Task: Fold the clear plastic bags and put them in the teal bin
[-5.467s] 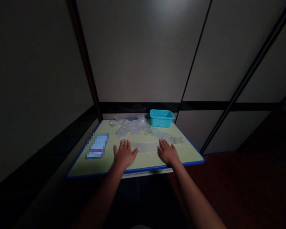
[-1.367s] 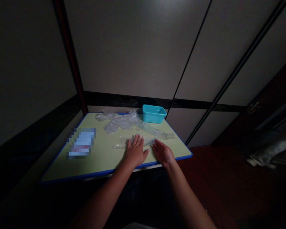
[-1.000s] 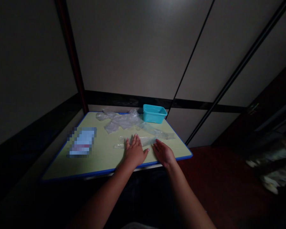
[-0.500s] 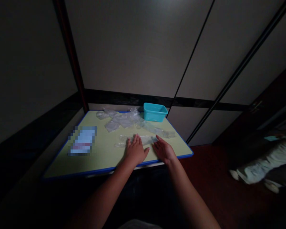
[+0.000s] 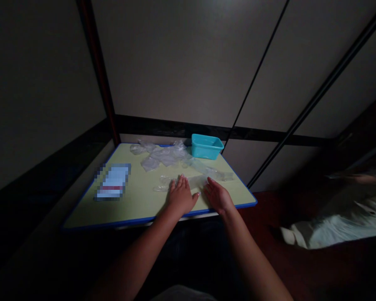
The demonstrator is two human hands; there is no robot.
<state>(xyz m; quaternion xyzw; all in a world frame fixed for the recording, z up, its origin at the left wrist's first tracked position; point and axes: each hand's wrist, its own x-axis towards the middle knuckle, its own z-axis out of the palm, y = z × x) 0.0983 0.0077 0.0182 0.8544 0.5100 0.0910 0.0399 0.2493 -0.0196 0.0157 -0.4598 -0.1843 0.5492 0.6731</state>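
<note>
A clear plastic piece [image 5: 197, 181] lies flat near the middle of the pale green table [image 5: 138, 200]. My left hand [image 5: 181, 196] rests palm down on its left part, fingers stretched out and thumb apart. At the right end of the same piece, my right hand [image 5: 218, 196] is turned on its side, palm facing left, fingers loosely extended and holding nothing. Beyond the hands, crumpled clear plastic [image 5: 167, 155] is spread along the back of the table. Another long clear plastic piece [image 5: 209, 170] reaches toward the right edge.
A turquoise basket [image 5: 207, 147] stands at the back right corner. A blurred-out flat item [image 5: 114, 182] lies on the left. Panelled walls rise behind and left of the table. At the right, a person's pale trousers [image 5: 341, 228] show above the dark red floor.
The person at the right has moved left and nearer. The view has shifted slightly. Both my hands keep nearly the same pose and place on the table.
</note>
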